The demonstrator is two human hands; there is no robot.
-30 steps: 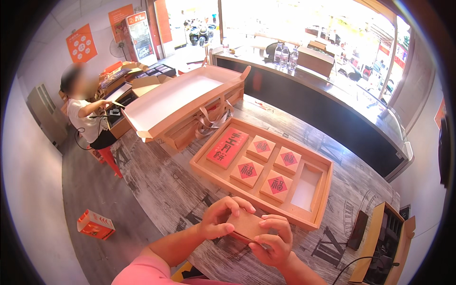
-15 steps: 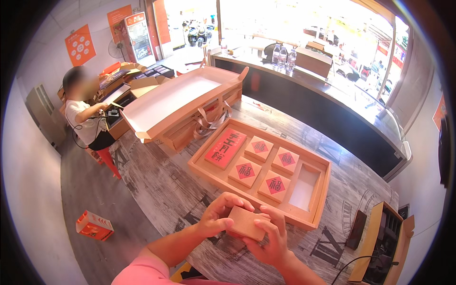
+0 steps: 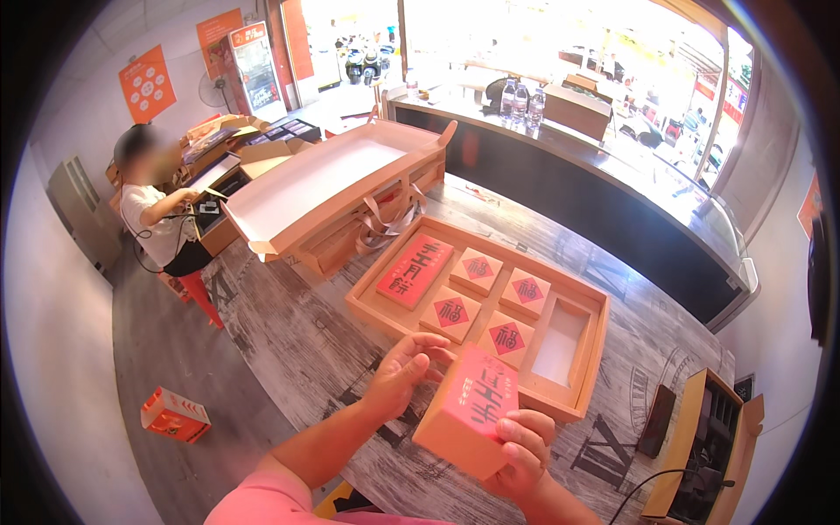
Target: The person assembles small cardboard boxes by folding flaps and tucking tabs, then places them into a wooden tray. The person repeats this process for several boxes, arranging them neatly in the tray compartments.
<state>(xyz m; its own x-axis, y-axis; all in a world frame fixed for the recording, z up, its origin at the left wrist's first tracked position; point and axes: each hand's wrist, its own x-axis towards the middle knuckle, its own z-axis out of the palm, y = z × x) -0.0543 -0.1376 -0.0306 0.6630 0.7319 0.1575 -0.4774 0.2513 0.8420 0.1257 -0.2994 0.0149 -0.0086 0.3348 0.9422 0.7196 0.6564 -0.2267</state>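
My right hand is closed around a small kraft cardboard box with a red label and dark lettering on its upper face. The box is tilted above the table's near side. My left hand hovers just left of it, fingers apart and curved, holding nothing. Beyond both hands lies a shallow kraft tray. In it sit a long red-labelled box at the left and several square boxes with red diamond labels. A pale rectangular recess shows at the tray's right end.
A large open cardboard lid rests on stacked boxes with ribbons at the back left. At the right stand a dark case and a carton with a cable. A person works at the far left. A red paper bag is on the floor.
The box has turned so its red-labelled face now shows, where a plain kraft face was before. My left hand has let go of it; my right hand has kept hold.
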